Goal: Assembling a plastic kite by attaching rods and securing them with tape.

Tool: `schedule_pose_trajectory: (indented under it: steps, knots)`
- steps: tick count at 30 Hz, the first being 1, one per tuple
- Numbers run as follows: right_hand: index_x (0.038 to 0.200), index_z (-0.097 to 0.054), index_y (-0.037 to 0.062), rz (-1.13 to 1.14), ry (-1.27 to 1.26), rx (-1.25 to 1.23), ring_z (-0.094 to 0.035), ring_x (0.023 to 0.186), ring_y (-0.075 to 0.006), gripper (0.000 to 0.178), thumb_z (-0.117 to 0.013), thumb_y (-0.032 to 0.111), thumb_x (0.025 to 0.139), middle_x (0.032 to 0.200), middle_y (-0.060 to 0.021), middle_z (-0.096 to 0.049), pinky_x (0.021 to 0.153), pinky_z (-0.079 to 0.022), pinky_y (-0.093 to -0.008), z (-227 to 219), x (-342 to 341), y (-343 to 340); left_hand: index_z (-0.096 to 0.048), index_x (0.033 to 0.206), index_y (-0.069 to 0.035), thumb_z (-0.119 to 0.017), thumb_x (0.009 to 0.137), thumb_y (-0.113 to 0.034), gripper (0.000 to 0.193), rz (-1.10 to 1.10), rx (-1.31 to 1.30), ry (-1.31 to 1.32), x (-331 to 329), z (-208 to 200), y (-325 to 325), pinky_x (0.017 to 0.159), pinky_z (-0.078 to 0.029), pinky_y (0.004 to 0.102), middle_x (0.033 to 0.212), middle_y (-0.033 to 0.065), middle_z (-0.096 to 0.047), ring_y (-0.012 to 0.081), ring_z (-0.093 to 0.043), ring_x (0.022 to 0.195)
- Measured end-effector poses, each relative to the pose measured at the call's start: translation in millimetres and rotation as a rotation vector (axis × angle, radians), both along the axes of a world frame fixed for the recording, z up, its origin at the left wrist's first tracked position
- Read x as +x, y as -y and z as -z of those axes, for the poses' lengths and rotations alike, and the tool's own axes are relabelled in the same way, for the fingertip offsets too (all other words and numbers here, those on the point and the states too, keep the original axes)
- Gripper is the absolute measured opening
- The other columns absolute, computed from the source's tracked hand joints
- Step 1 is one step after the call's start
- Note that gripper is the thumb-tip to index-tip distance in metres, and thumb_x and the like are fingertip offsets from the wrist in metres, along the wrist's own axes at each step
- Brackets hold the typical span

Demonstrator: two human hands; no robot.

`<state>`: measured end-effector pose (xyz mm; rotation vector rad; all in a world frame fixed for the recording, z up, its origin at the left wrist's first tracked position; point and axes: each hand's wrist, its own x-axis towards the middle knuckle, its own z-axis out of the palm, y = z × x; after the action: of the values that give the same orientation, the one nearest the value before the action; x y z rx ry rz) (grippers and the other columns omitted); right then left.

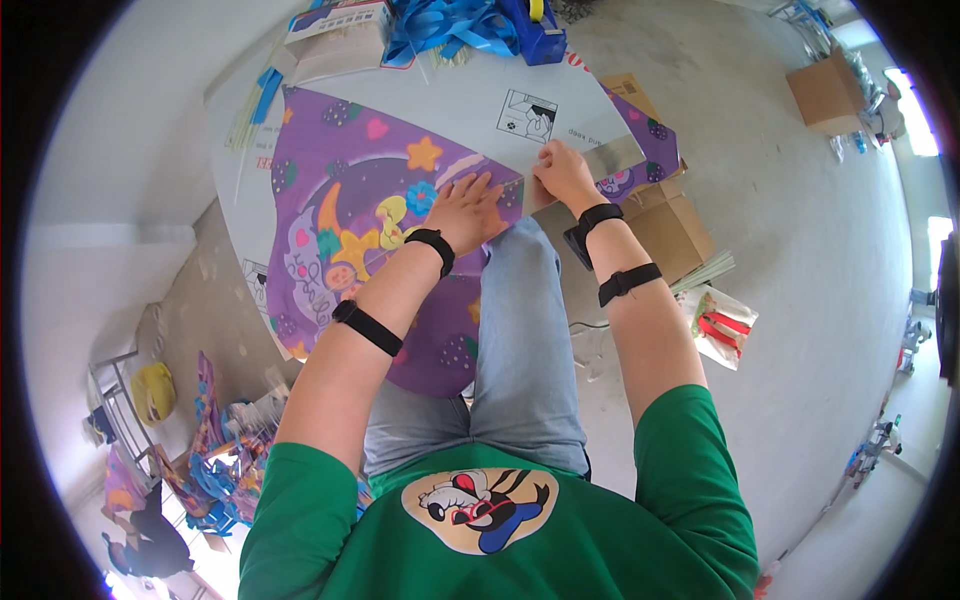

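Green shirt [590, 535] nearest. Purple sheet [375, 170] overhangs the near edge of the white board [425, 95]. Left hand [463, 215], open, lies flat on it; right hand [563, 176] curls near its right corner, hold unclear. Even palm pressure should prevent wrinkles.

Place reads as a small workshop, light handcraft type. Worktop [455, 105] is made up of white printed board. Tape dispenser [541, 36], heaped blue ribbon [450, 32] and an open white box [340, 42] are kept along its far edge. A purple printed sheet [325, 175] is spread out on top; thin pale strips [243, 132] are bundled at the left. Cardboard boxes [668, 228] are placed beside it and farther off. More printed and blue material is piled [235, 445] lower left. Plain grey floor [650, 50], white wall [110, 170]; daylight is let in by windows [912, 115].
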<state>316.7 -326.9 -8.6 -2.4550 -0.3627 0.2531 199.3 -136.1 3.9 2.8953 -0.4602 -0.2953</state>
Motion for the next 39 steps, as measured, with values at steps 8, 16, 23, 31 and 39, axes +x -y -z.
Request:
schedule_pose_trajectory:
  steps: [8,16,23,31,39]
  knots:
    - [0.092,-0.055,0.0065,-0.002,0.010,-0.030,-0.060,0.089,-0.0329,0.020,-0.062,0.016,0.075,0.087,-0.0132,-0.063,0.077,-0.047,-0.0398,-1.9,-6.0,-4.9,-0.046,0.131,-0.024,-0.057,0.082,-0.044,0.054,-0.082,0.029,0.093,24.1,-16.3,31.3,0.083,-0.042,0.0433,0.113,0.0118,-0.049,0.0302,-0.045,0.110]
    - [0.086,-0.059,0.0048,0.013,-0.122,0.075,-0.061,0.087,-0.0331,0.017,-0.065,0.013,0.072,0.087,-0.0131,-0.064,0.074,-0.048,-0.0398,-3.1,-1.1,-2.2,-0.055,0.118,-0.017,-0.053,0.087,-0.025,0.032,-0.158,-0.352,0.195,36.2,-12.2,-17.4,0.078,-0.047,0.0420,0.094,0.0137,-0.059,0.0322,-0.057,0.092]
    - [0.086,-0.060,0.0022,-0.125,0.069,0.094,-0.062,0.082,-0.0333,0.015,-0.065,0.008,0.073,0.083,-0.0148,-0.064,0.070,-0.048,-0.0400,-75.9,-7.4,-37.7,-0.053,0.118,-0.007,-0.052,0.085,-0.010,0.033,-0.325,-0.349,0.293,-26.0,-22.7,-138.0,0.087,-0.045,0.0409,0.109,0.0167,-0.057,0.0334,-0.054,0.102]
    - [0.096,-0.052,0.0006,-0.547,0.156,0.226,-0.052,0.062,-0.0115,0.018,-0.060,-0.001,0.079,0.067,-0.0029,-0.054,0.059,-0.042,-0.0255,-281.2,-77.5,-83.9,-0.048,0.125,-0.001,-0.047,0.094,-0.022,0.038,-0.273,-0.877,0.117,-17.9,-135.3,-147.2,0.094,-0.040,0.0333,0.118,0.0168,-0.055,0.0265,-0.053,0.110]
    - [0.096,-0.053,0.0009,-0.766,0.237,0.397,-0.051,0.061,-0.0112,0.020,-0.060,-0.002,0.077,0.066,-0.0032,-0.053,0.056,-0.041,-0.0249,-442.7,-184.2,-78.0,-0.049,0.128,-0.006,-0.022,0.091,-0.063,0.074,-0.044,-1.021,-0.317,-73.5,-301.7,-90.6,0.100,-0.035,0.0296,0.125,0.0081,-0.053,0.0165,-0.047,0.116]
